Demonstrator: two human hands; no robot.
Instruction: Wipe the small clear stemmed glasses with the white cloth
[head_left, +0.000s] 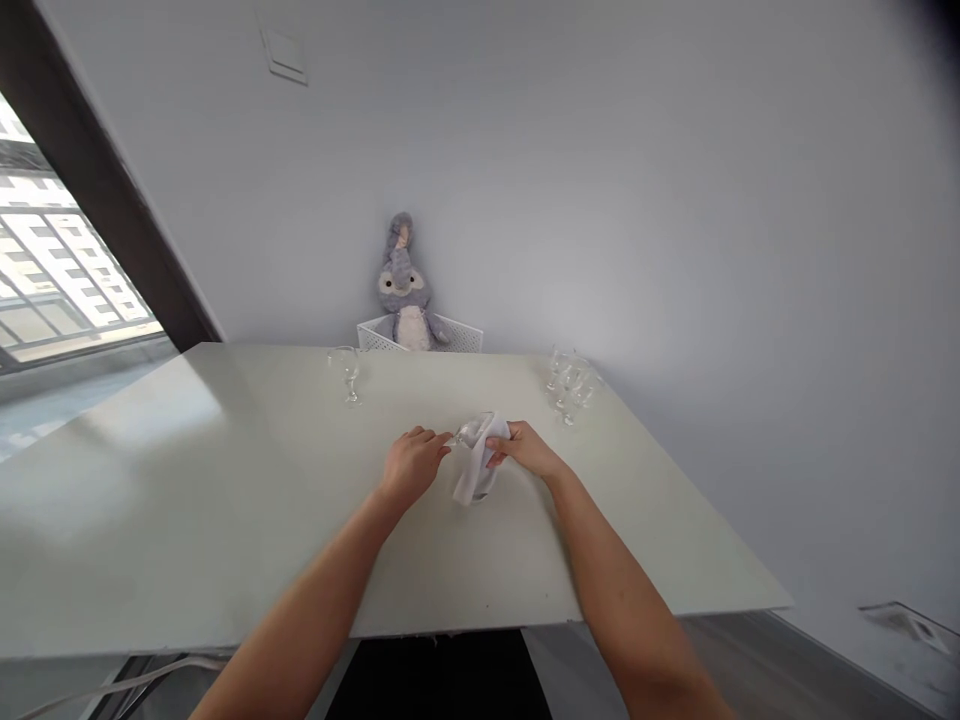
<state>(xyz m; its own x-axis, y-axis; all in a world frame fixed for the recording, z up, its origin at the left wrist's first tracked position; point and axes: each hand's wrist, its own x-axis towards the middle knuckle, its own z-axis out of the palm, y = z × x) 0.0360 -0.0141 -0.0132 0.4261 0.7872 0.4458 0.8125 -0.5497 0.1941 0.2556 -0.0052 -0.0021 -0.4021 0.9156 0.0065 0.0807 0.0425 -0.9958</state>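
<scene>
My left hand (417,464) pinches the base end of a clear stemmed glass (467,433), which lies tilted on its side above the table. Around the bowl of that glass my right hand (523,448) holds a white cloth (478,465), its thumb and fingers closed on the fabric. One end of the cloth hangs down toward me. Most of the bowl is hidden under the cloth. Farther back on the left a second stemmed glass (349,374) stands upright. Several more stemmed glasses (571,382) stand close together near the right edge.
The pale table (270,510) reaches toward the wall. Behind its far edge a grey plush toy (406,290) sits in a white perforated basket (465,338). At the left is a window (67,270). A cable (142,677) runs below the table's front edge.
</scene>
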